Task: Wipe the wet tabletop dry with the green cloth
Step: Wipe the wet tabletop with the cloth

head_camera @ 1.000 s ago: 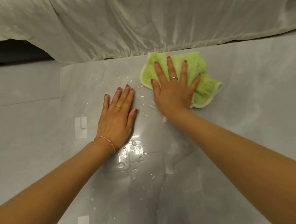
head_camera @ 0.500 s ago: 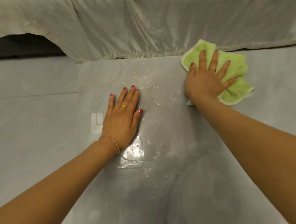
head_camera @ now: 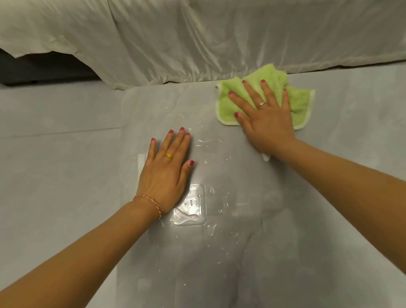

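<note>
Pale satin sheeting hangs behind a glossy grey bench, and at the foot of that drape, on the far right part of the wet patch, lies the green cloth, bunched and partly folded, its cream-edged corner sticking out to the right. The right hand lies flat on top of it, fingers spread wide and pressing down rather than gripping, so the cloth is pinned under the palm and not clenched. Compared with half a second ago the cloth sits nearer the middle of the far edge, and a second ago it was further left again, so the hand appears to be sweeping side to side along the back of the bench, now heading back leftward. The left hand is laid open and flat on the surface with nothing in it, bracing, and has held much the same spot throughout. Between the two hands a scatter of water droplets remains, and a larger pool shines just beside the left wrist, with more beads trailing toward the near edge. By my judgement only the far strip has been covered; the centre and near part still need passes, and the braced hand will have to lift so the water under and beside it can be reached.
</note>
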